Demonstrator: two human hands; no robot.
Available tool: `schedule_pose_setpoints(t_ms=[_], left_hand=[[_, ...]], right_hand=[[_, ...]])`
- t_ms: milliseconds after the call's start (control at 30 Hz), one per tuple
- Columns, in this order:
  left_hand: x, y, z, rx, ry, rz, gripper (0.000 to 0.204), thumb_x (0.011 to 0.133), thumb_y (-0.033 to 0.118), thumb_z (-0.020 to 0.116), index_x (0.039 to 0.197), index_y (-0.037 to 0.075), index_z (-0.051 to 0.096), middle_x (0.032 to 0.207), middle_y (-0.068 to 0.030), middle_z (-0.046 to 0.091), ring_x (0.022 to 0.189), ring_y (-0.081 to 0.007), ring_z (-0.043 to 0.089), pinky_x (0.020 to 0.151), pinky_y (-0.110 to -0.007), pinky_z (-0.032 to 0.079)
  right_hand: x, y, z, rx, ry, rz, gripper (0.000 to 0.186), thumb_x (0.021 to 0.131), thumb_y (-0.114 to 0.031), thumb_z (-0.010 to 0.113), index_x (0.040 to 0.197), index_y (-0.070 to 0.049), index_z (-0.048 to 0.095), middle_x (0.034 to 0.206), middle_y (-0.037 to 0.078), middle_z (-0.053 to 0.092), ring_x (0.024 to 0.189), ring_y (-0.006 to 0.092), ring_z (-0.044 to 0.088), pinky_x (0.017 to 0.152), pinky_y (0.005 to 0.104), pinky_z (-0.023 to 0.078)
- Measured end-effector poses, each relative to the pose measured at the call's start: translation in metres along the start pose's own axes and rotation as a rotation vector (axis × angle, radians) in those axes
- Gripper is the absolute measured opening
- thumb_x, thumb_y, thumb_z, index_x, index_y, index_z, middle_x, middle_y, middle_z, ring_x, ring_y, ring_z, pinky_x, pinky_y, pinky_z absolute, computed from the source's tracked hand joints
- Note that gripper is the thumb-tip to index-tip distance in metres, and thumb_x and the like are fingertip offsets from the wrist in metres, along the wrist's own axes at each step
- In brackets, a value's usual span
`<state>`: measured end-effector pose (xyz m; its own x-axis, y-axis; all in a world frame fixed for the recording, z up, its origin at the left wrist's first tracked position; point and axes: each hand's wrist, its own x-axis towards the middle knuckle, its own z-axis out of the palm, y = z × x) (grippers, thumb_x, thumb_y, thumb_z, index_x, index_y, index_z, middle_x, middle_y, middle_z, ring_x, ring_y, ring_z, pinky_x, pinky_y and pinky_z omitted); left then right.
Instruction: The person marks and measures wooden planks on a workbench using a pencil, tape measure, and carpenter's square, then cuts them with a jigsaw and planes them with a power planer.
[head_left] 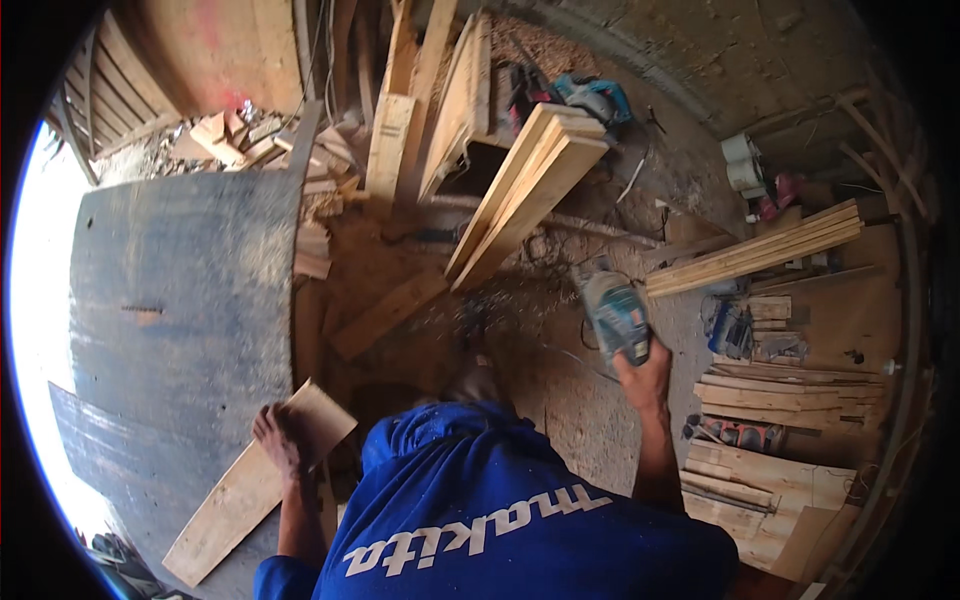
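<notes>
My left hand point(280, 445) lies over a pale wooden board point(228, 510), fingers curled at its edge near the upper end. This board slants across the large dark work surface point(180, 300) at left, and its upper end sticks out past that surface's right side. On the right, my right hand point(647, 378) grips the rear of a teal and grey handheld power tool point(618, 315). The tool is held out over the floor, apart from the board. Blur hides its exact kind and its working side.
Long planks point(530, 195) lean ahead, and another bundle of planks point(760, 250) sticks out at right. A second teal power tool point(595, 97) lies beyond them. Wood offcuts point(220, 140) are heaped past the work surface. Cables point(575, 355) trail on the floor; stacked boards point(785, 400) lie right.
</notes>
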<state>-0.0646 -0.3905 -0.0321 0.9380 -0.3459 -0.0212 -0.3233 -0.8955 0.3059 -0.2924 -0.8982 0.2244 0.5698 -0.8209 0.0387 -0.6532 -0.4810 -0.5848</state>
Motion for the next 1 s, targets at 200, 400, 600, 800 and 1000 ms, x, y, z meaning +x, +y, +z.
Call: schedule_pose_setpoints(t_ms=[200,400,600,800,1000], left_hand=[[-0.021,0.008,0.014,0.385,0.148,-0.165,0.055,0.099,0.039,0.055,0.145,0.01,0.044,0.152,-0.0161,0.041,0.137,-0.0374,0.04,0.114,-0.052,0.026],[-0.024,0.124,0.056,0.339,0.158,-0.489,0.082,0.093,0.046,0.065,0.157,0.011,0.027,0.161,-0.024,0.025,0.145,-0.0435,0.03,0.114,-0.053,0.034],[-0.029,0.202,0.036,0.197,-0.152,-0.837,0.082,0.09,0.027,0.071,0.156,0.009,0.026,0.162,-0.0261,0.018,0.144,-0.0454,0.031,0.113,-0.051,0.038],[-0.071,0.235,0.035,0.221,-0.119,-0.783,0.068,0.089,0.025,0.072,0.147,0.006,0.042,0.158,-0.0295,0.025,0.141,-0.0485,0.034,0.112,-0.052,0.039],[-0.12,0.327,0.07,-0.055,-0.266,-1.079,0.065,0.087,0.027,0.076,0.141,0.002,0.049,0.152,-0.0328,0.033,0.141,-0.047,0.033,0.117,-0.049,0.032]], right_hand=[[0.226,0.163,-0.037,-0.302,0.177,0.01,0.055,0.076,-0.018,0.073,0.128,-0.003,0.062,0.098,0.027,0.069,0.091,0.0465,0.067,0.077,0.0476,0.053],[0.454,0.309,-0.021,-0.628,0.26,-0.011,0.058,0.078,-0.023,0.078,0.132,-0.012,0.061,0.106,0.022,0.071,0.098,0.046,0.066,0.082,0.0526,0.053],[0.585,0.381,0.016,-0.711,0.096,0.147,0.065,0.084,-0.02,0.077,0.144,-0.015,0.052,0.111,0.024,0.07,0.098,0.0433,0.068,0.08,0.0512,0.054],[0.605,0.418,0.053,-0.636,0.101,0.094,0.063,0.081,-0.014,0.078,0.139,-0.011,0.053,0.111,0.023,0.069,0.102,0.0443,0.066,0.082,0.0517,0.053],[0.564,0.339,0.082,-0.544,0.418,-0.412,0.049,0.089,-0.028,0.073,0.134,-0.015,0.059,0.12,0.017,0.062,0.109,0.0387,0.061,0.089,0.0466,0.05]])
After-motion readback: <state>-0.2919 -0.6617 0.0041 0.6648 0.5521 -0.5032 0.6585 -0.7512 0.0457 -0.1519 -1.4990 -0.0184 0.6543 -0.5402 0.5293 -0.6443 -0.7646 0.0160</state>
